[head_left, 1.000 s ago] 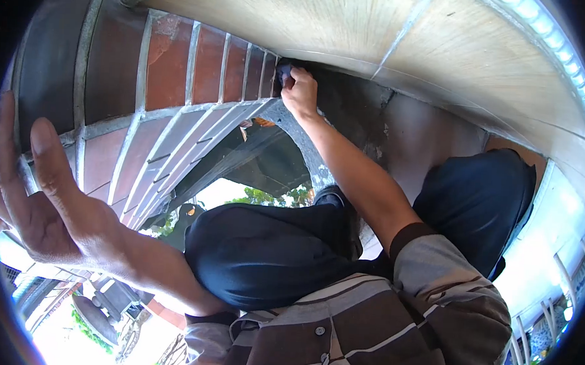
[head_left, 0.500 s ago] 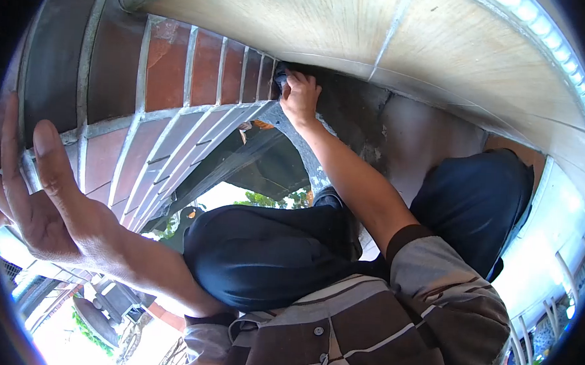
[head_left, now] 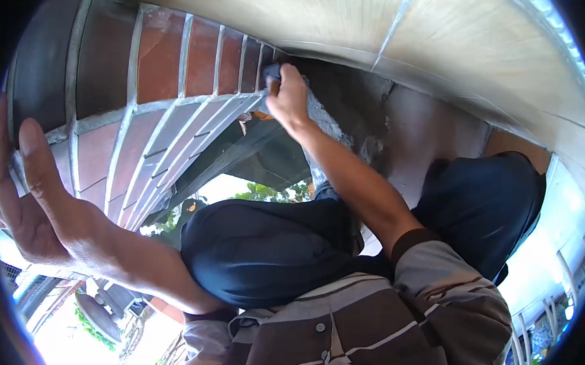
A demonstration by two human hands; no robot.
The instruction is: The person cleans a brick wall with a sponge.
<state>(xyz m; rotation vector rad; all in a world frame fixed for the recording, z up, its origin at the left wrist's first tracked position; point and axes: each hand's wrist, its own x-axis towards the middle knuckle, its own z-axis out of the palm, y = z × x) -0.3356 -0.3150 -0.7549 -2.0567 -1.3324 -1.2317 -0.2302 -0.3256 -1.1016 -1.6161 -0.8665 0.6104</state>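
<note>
My right hand [head_left: 289, 99] grips a small dark block-like object [head_left: 269, 71] and presses it to the far end of the red-brown tiles [head_left: 203, 54]. What kind of object it is I cannot make out, as the fingers cover part of it. At the left, my left hand [head_left: 46, 214] is spread, thumb up and fingers stretched out, close to the edge where the upper dark tiles [head_left: 39, 67] meet the lower row. It holds nothing. Pale grout lines [head_left: 133, 58] run between the tiles.
A beige tiled wall [head_left: 339, 21] slants overhead, close above my right hand. Beside my right forearm lies rough dark cement [head_left: 367, 107]. My bent knees [head_left: 250, 256] are below. Past the tile edge is a drop with foliage [head_left: 266, 192] and a dark sheet [head_left: 267, 162].
My right hand has moved slightly left along the tiles with the dark object, its wrist turned a little. The left hand stays spread in nearly the same place.
</note>
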